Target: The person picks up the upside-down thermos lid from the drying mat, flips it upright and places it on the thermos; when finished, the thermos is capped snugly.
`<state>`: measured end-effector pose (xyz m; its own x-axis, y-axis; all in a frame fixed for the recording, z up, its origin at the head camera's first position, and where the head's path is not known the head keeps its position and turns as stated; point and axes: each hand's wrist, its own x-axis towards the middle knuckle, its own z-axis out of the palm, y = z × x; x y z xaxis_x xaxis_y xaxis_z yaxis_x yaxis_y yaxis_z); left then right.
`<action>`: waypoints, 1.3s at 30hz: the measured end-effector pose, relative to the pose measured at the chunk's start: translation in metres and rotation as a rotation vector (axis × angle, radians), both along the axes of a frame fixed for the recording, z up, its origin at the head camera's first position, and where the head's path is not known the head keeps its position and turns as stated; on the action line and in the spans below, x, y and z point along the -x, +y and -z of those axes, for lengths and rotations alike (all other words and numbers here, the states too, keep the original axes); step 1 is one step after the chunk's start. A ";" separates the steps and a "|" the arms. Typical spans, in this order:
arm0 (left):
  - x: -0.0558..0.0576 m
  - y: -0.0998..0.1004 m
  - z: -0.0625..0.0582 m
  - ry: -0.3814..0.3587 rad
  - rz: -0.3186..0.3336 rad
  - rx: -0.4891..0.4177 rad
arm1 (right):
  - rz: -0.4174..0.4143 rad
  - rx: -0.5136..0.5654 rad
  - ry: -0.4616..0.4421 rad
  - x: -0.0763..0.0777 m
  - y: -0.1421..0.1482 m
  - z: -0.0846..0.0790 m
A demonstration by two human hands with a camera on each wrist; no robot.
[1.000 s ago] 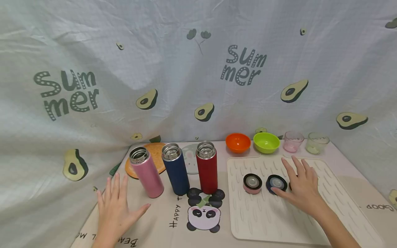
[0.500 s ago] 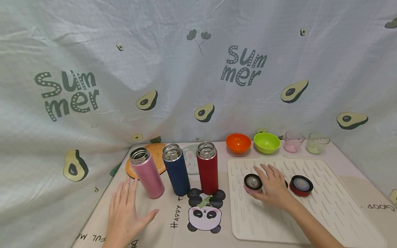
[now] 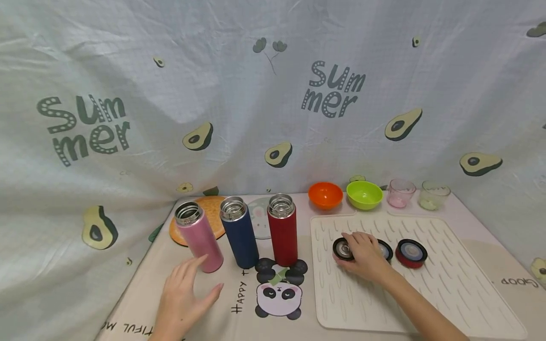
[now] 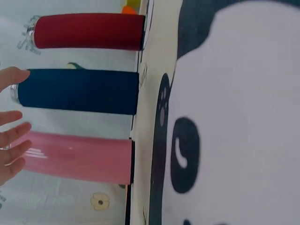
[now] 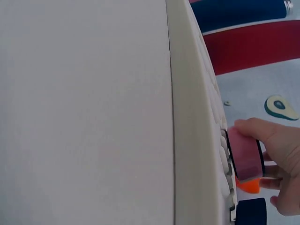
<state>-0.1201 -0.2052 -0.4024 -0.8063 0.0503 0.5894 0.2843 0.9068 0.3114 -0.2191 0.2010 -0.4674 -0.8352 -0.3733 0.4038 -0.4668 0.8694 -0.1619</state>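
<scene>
My right hand [image 3: 368, 258] holds the pink bottle lid [image 3: 342, 249] between thumb and fingers, on the cream mat [image 3: 362, 303]. The right wrist view shows the thumb on the near side of that lid, with fingers behind it. A blue lid [image 3: 386, 249], partly covered by the hand, and a red lid [image 3: 411, 253] lie to its right. With fingers apart, my left hand [image 3: 181, 296] is in front of the pink bottle [image 3: 200, 239]; whether they touch is unclear. A blue bottle [image 3: 241, 237] and a red bottle [image 3: 283, 234] stand uncapped beside it.
Behind the mat are an orange bowl [image 3: 325, 196], a green bowl [image 3: 364, 195], a pink glass [image 3: 401, 193] and a greenish glass [image 3: 433, 195]. An orange round mat [image 3: 215, 218] lies behind the bottles. A printed curtain [image 3: 239, 94] hangs along the back.
My right hand has moved left from the red and blue lids to the pink lid and taken hold of it. My left hand has moved right, towards the pink bottle, its fingers bending slightly.
</scene>
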 end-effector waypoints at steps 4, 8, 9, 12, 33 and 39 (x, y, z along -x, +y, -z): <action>0.003 0.011 0.000 -0.032 0.075 -0.009 | -0.003 0.067 -0.018 -0.002 -0.004 -0.004; 0.005 0.027 0.000 -0.149 0.150 -0.044 | -0.036 0.129 -0.010 -0.010 -0.013 -0.013; 0.005 0.032 -0.001 -0.191 0.173 -0.058 | -0.049 0.139 -0.001 -0.013 -0.016 -0.015; 0.008 0.046 -0.003 -0.337 0.264 -0.108 | -0.097 0.161 0.032 -0.023 -0.026 -0.023; 0.034 0.129 0.008 -0.897 0.700 -0.627 | -0.461 0.261 0.056 -0.082 -0.080 -0.064; 0.032 0.132 0.009 -0.928 0.738 -0.803 | -0.449 0.260 0.072 -0.082 -0.083 -0.065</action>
